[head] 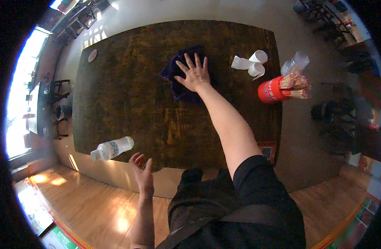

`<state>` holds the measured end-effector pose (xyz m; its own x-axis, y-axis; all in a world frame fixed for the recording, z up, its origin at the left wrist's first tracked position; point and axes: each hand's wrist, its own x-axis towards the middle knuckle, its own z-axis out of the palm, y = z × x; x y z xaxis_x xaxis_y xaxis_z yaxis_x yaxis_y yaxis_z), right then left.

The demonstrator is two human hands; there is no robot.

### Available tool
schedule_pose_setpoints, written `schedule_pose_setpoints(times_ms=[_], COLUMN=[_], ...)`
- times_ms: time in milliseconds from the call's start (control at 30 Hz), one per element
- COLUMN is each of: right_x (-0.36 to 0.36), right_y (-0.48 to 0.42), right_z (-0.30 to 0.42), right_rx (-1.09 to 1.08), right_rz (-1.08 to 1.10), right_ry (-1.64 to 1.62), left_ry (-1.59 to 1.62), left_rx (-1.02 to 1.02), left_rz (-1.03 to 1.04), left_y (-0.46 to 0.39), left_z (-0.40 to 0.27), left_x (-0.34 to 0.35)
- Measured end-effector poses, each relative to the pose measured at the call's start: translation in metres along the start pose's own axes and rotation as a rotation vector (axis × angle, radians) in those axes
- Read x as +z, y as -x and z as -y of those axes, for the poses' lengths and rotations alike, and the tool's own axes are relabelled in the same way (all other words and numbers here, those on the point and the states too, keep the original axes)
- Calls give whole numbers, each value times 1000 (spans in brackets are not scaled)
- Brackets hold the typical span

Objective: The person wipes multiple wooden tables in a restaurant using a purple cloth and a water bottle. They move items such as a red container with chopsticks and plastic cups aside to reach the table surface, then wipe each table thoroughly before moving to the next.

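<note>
My right hand (195,73) lies flat with its fingers spread on a dark purple cloth (178,84), which is bunched on the dark wooden tabletop (128,93). The palm covers part of the cloth. My left hand (143,171) hangs near the table's front edge, fingers loosely bent and apart, with nothing in it. Just beyond its fingertips, a clear plastic bottle (117,147) with a printed label stands at the front left of the table.
At the right are a toilet paper roll (258,57) and another roll (256,69), a red holder (269,90) full of wrapped chopsticks (294,85), and clear plastic cups (294,63). A round tag (92,55) lies far left; a printed card (267,151) is near my right arm.
</note>
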<state>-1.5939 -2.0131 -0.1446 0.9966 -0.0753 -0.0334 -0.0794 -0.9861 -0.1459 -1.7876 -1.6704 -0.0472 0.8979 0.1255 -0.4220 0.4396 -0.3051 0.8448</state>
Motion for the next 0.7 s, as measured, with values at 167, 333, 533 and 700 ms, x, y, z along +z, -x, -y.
schedule_pose_setpoints(times_ms=[167, 333, 533, 700], right_x=[11, -22, -26, -8], right_y=[67, 240, 394, 362], right_z=[6, -10, -63, -40], right_rx=[-54, -106, 62, 224], right_rz=[-86, 175, 184, 175], right_ry=[-113, -193, -240, -221], left_ry=[-543, -869, -1158, -1052], left_rx=[746, 1394, 1551, 1484], left_rz=[320, 496, 682, 483], left_y=[-19, -92, -131, -146], left_z=[-120, -199, -198, -165], left_x=[173, 347, 454, 449])
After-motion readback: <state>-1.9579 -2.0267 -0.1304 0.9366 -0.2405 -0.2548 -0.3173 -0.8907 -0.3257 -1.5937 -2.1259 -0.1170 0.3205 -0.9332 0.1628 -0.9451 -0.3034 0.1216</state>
